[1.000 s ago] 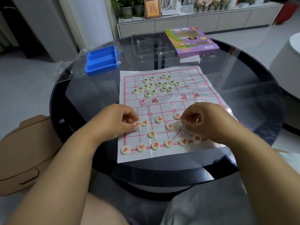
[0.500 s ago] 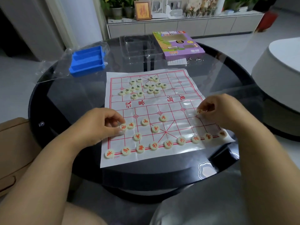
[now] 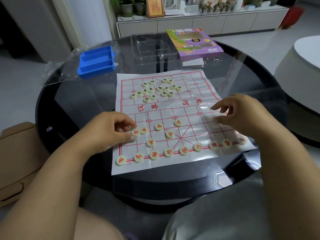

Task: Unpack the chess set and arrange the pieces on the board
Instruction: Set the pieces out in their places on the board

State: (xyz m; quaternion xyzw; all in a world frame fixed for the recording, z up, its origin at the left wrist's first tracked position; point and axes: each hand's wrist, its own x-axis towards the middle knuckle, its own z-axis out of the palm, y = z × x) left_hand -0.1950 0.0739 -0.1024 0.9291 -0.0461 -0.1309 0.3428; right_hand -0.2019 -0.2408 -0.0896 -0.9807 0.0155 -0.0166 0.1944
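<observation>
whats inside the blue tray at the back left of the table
The blue tray shows three long compartments, and the parts in view hold no pieces. Its near wall hides the bottom of the closest compartment. A clear plastic bag lies around it.

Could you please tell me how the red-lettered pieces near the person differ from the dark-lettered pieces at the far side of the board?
The red-lettered pieces are mostly spread out, many in a row along the near edge of the board; the dark-lettered pieces sit bunched in a loose cluster. The left hand touches a red-lettered piece; no hand is near the dark-lettered ones. Both groups are pale round discs lying flat.
</observation>
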